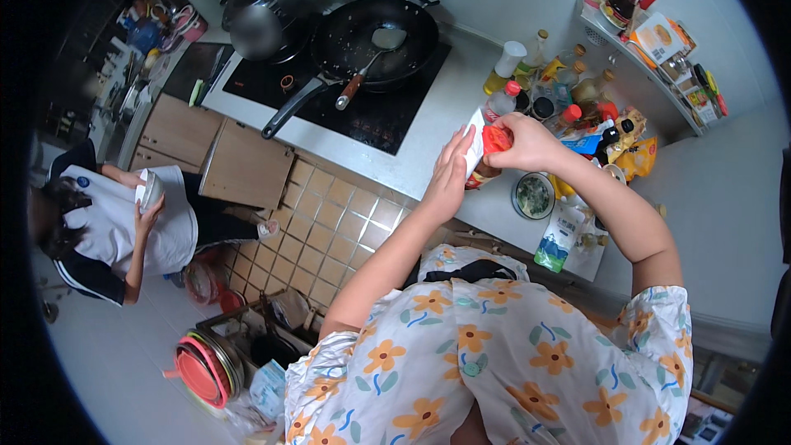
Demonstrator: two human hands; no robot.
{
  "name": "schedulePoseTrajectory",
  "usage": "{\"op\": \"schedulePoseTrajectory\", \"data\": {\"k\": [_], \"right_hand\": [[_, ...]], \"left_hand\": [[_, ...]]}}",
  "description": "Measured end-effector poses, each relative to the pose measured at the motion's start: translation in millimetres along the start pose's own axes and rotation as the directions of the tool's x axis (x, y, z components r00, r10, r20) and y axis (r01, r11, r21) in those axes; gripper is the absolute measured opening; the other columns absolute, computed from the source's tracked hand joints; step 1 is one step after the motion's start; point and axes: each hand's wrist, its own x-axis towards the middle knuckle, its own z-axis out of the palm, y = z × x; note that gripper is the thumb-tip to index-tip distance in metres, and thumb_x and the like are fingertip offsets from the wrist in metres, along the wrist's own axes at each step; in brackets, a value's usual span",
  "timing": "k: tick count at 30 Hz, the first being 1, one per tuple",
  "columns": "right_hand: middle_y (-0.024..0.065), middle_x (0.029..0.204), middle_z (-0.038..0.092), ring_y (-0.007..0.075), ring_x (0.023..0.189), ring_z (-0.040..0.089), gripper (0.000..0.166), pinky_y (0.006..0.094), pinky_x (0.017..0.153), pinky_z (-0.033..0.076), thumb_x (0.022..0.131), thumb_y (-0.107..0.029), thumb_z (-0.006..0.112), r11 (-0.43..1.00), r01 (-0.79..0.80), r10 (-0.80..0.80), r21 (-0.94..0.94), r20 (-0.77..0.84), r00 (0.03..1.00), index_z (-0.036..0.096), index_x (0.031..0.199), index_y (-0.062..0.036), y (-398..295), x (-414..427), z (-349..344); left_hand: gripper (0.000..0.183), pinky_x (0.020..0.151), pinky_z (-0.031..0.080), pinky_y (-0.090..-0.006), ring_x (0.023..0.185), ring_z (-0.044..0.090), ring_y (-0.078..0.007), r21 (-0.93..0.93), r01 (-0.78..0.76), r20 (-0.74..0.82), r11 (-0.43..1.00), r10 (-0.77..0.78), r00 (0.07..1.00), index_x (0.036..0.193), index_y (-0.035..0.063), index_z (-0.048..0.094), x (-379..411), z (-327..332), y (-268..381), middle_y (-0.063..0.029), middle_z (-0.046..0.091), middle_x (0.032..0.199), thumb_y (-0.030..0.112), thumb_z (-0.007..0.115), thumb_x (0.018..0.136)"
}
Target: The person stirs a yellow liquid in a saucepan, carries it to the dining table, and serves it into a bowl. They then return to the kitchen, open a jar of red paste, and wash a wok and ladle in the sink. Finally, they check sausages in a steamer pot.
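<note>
Above the counter, my left hand (pixel 451 174) holds a white sheet, perhaps paper or tissue (pixel 474 145), against the side of a jar (pixel 481 175) with a red lid (pixel 496 141). The fingers of my right hand (pixel 525 142) are closed around that lid. Just behind my hands stands a plastic bottle with a red cap (pixel 502 100). A glass bowl of chopped greens (pixel 533 196) sits on the counter to the right of the jar. To the left, a black wok (pixel 374 43) rests on the cooktop (pixel 386 120), with a wooden-handled spatula (pixel 364 77) lying in it.
Several sauce bottles (pixel 578 83) crowd the back right under a wall shelf (pixel 642 74). A printed pouch (pixel 558 240) lies near the front edge. The wok's handle (pixel 293 108) juts over the cooktop's front. At left, another person (pixel 123 216) holds a bowl (pixel 150 189) near an open cabinet door (pixel 247 164).
</note>
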Motion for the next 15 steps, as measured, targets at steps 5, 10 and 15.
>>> {"op": "schedulePoseTrajectory", "data": {"k": [5,10,15], "right_hand": [[0.0225,0.077,0.066,0.0336,0.076,0.066,0.059,0.0391,0.072,0.051,0.058,-0.051,0.071,0.981,-0.157,0.154,0.117,0.030,0.988,0.067,0.080,0.0039,-13,-1,-5],[0.0187,0.082,0.066,0.0274,0.076,0.065,0.056,0.0359,0.073,0.051,0.059,-0.042,0.075,0.974,-0.179,0.171,0.139,0.069,0.983,0.065,0.088,0.0049,-22,3,-15],[0.0201,0.097,0.061,0.0299,0.090,0.063,0.067,0.0364,0.080,0.050,0.057,-0.043,0.078,0.995,0.101,-0.102,-0.017,-0.086,0.991,0.062,0.102,0.0043,-39,-11,-12]], "left_hand": [[0.043,0.104,0.036,-0.0365,0.120,0.051,-0.0311,-0.039,-0.076,-0.036,0.996,0.075,0.997,0.135,0.0025,0.048,22,-9,-6,-0.0194,0.054,0.127,0.026,0.032,0.102],[0.043,0.102,0.041,-0.0363,0.119,0.053,-0.0248,-0.678,0.366,0.117,0.637,-0.398,0.910,0.134,0.0030,0.046,19,-14,-17,-0.0130,0.055,0.129,0.031,0.035,0.103],[0.048,0.097,0.048,-0.0411,0.114,0.057,-0.0250,-0.870,0.468,0.345,0.157,-0.485,0.804,0.131,0.0035,0.046,20,-12,3,-0.0148,0.055,0.128,0.040,0.034,0.102]]}}
